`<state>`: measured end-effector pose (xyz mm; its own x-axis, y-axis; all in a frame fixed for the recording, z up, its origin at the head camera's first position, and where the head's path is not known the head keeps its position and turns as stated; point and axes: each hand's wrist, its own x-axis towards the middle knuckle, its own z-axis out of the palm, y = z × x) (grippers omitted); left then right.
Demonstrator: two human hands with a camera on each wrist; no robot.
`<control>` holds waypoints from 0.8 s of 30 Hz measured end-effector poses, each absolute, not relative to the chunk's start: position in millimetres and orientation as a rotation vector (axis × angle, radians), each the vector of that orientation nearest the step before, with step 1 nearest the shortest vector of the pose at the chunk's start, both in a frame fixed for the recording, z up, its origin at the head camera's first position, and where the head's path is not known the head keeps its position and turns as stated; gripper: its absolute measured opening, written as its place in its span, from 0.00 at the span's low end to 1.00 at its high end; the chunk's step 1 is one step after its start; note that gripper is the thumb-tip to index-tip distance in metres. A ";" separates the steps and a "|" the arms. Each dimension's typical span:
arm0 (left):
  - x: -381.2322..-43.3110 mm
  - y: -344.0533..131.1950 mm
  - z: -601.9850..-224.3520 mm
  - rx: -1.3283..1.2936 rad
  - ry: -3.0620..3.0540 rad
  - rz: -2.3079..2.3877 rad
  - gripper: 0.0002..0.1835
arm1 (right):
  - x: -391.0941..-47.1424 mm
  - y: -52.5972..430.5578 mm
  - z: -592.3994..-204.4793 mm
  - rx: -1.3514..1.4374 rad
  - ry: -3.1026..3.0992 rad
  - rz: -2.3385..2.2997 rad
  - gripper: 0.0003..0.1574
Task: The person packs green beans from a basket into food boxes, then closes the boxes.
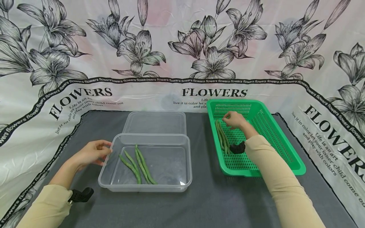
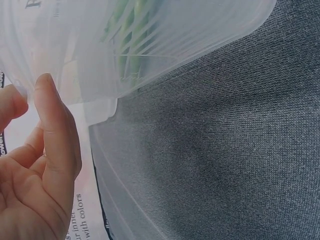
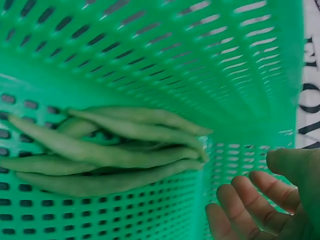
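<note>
- The clear plastic container [image 1: 148, 164] stands in the lower middle of the head view on the grey table [image 1: 205, 202]; its near rim is well apart from the table's front edge, with bare cloth in front of it.
- Its lid [image 1: 155, 123] lies just behind it, touching the far rim.
- Inside the container lie a few green beans [image 1: 138, 164], in the left half; the right half of the floor is bare.
- The left hand [image 1: 91, 153] is at the left wall of the container. The grip is released: the fingers are relaxed and only lightly bent, the fingertips [image 2: 47, 87] at the rim. I cannot tell if they press on it.
- The green basket [image 1: 285, 148] stands in the right middle of the frame, apart from the container, with a strip of table between them.
- A bundle of beans in the basket [image 3: 110, 150] lies along its left side.
- The right hand [image 1: 235, 120] is above the far end of this bundle. In the right wrist view the fingers [image 3: 260, 192] are loosely curled, just beside the bean tips and holding nothing.
</note>
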<state>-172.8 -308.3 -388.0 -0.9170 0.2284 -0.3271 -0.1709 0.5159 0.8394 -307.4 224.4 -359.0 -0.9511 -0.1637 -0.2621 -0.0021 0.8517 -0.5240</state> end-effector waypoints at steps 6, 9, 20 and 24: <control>-172.7 -308.0 -387.4 0.053 2.361 1.372 0.29 | -306.3 232.7 -377.5 -0.054 2.640 -0.773 0.27; -173.0 -308.1 -387.2 0.055 2.364 1.372 0.29 | -304.4 234.6 -383.6 -0.032 2.607 -0.772 0.27; -172.7 -309.4 -388.2 0.073 2.357 1.379 0.29 | -294.4 234.1 -392.0 0.052 2.471 -0.826 0.17; -173.1 -309.8 -389.8 0.073 2.361 1.375 0.29 | -293.6 233.9 -394.7 0.085 2.450 -0.859 0.17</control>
